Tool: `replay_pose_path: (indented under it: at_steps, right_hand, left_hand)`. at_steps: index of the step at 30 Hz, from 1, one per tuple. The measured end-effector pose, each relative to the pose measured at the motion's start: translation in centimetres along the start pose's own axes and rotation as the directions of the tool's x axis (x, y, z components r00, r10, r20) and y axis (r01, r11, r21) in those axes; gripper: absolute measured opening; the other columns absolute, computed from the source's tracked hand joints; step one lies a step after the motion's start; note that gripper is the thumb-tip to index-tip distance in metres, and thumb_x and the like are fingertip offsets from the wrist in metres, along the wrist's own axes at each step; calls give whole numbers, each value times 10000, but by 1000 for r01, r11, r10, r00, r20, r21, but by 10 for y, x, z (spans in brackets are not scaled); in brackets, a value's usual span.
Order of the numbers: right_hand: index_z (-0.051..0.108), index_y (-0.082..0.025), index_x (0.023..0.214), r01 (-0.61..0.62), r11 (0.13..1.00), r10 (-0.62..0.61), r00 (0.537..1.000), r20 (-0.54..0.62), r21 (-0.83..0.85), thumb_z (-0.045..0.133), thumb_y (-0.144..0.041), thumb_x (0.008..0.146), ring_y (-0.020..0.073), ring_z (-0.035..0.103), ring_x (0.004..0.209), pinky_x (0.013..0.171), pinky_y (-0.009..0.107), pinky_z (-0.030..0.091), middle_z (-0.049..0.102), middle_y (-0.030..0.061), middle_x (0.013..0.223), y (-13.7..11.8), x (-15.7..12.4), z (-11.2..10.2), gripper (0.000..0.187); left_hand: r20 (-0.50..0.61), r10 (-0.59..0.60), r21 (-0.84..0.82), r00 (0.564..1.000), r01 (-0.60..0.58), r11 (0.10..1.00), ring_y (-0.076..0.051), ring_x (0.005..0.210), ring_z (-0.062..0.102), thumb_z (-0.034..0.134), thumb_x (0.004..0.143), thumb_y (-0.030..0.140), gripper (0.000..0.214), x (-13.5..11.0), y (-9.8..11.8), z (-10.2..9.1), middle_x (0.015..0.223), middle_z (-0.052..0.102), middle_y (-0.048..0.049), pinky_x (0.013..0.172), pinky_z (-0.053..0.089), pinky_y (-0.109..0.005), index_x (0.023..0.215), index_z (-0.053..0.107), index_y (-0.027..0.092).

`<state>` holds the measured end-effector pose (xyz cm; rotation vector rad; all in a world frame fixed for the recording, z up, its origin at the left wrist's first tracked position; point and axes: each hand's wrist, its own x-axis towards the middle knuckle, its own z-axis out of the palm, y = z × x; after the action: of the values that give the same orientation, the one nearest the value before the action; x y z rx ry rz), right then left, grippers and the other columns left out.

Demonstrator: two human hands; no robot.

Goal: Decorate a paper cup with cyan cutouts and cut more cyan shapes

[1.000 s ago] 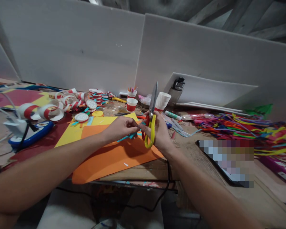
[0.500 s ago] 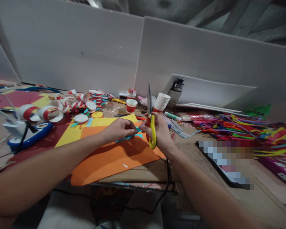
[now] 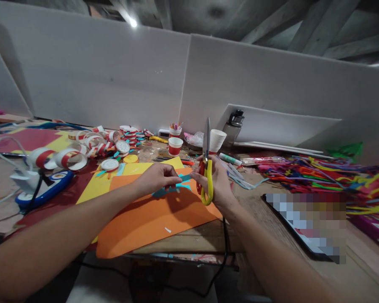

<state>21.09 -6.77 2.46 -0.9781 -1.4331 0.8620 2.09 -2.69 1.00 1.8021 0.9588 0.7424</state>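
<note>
My left hand (image 3: 156,177) pinches a small piece of teal paper (image 3: 173,187) over an orange sheet (image 3: 151,219) that lies on the table. My right hand (image 3: 219,185) grips scissors with yellow and red handles (image 3: 206,176), blades pointing up and closed. Its fingertips also touch the teal paper on its right end. Under the orange sheet lies a yellow sheet (image 3: 96,187).
Red-and-white paper cups (image 3: 174,146), a stack of white cups (image 3: 216,140) and cut cup rings (image 3: 69,158) stand behind. A bottle (image 3: 233,126) leans by the white boards. A heap of coloured strips (image 3: 322,174) fills the right. A blurred tablet (image 3: 306,223) lies near my right arm.
The scissors swung from tilted right to nearly upright and stayed in my right hand. My hands kept turning the teal paper, and the view shifted slightly down.
</note>
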Motion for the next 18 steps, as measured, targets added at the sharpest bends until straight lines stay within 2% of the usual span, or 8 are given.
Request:
replay_pose_path:
  at_steps: [3, 11, 18]
  right_hand:
    - [498, -210, 1012, -39, 999, 39, 999, -18, 2, 784, -356, 645, 109, 527, 589, 535, 243, 435, 570, -40, 714, 1, -1, 0, 488]
    - [514, -210, 994, -105, 994, 105, 994, -21, 27, 808, -327, 637, 108, 528, 584, 535, 237, 435, 558, -39, 713, 5, -1, 2, 477]
    - [510, -219, 1011, -163, 985, 165, 986, -33, 53, 795, -375, 653, 103, 511, 562, 503, 231, 407, 546, -41, 708, 4, 0, 7, 483]
  left_hand:
    - [12, -17, 4, 1000, 17, 1000, -93, 448, 526, 667, 751, 447, 300, 0, -1, 0, 605, 654, -19, 421, 387, -196, 687, 623, 157]
    - [29, -49, 9, 998, 49, 999, -78, 457, 480, 640, 759, 364, 224, 0, -1, -2, 571, 599, 13, 434, 375, -190, 718, 621, 144]
    - [-30, -85, -33, 996, 84, 996, -66, 455, 449, 652, 746, 371, 234, 4, -12, 1, 587, 592, 14, 436, 360, -188, 719, 612, 142]
